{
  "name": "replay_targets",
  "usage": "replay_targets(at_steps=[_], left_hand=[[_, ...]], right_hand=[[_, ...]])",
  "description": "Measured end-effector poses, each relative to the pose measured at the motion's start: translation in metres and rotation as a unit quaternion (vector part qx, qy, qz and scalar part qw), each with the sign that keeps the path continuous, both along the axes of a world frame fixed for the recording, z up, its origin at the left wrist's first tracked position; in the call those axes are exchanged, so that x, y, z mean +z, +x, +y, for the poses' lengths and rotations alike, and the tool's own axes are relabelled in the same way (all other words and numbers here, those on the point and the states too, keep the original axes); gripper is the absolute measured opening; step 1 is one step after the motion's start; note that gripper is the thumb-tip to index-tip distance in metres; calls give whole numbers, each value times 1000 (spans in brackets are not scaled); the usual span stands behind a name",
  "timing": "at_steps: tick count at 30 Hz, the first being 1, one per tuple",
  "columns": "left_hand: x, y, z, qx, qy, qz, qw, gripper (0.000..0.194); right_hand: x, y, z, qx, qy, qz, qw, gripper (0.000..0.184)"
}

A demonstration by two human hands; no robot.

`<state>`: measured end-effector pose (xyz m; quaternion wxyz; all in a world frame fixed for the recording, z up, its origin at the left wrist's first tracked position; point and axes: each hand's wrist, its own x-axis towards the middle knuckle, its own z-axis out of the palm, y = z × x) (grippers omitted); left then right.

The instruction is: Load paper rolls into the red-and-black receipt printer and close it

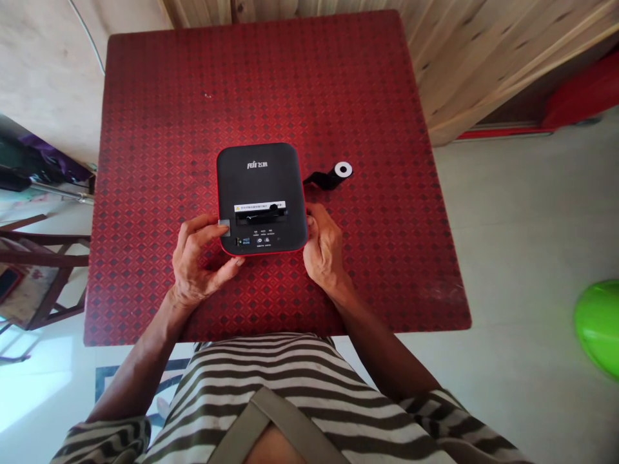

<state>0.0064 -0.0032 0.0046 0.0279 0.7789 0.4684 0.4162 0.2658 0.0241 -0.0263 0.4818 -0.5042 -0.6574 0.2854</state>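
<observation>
A compact black printer with a red rim lies on the red patterned table. Its front part has a slot with something dark in it, a white label strip above and small buttons below. My left hand grips the front left corner, with a finger on a small grey tab and the thumb at the front edge. At the right edge, the fingers of my right hand are curled against the printer's side. A black roll with a white ring end rests just right of the printer.
Wooden panelling stands behind the table and to its right. A wooden chair or stool is at the left. On the tiled floor at the right sits a round green object; a red object is farther back.
</observation>
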Motion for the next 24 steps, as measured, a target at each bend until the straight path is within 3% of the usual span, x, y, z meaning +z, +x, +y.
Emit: replay_targets(at_steps=[8, 14, 19, 21, 24], left_hand=[[-4, -1, 0, -12, -30, -27, 999, 52], [-6, 0, -1, -10, 14, 8, 1000, 51], [-2, 1, -2, -17, 29, 17, 999, 62], [-2, 1, -2, -18, 23, 30, 999, 67], [-5, 2, -4, -16, 14, 33, 999, 68]], right_hand=[[-2, -1, 1, -9, 14, 9, 1000, 47], [3, 1, -1, -17, 4, 8, 1000, 43], [48, 12, 6, -76, 82, -52, 992, 24], [70, 9, 19, -32, 109, -120, 986, 19], [90, -7, 46, 100, 115, -221, 963, 15]])
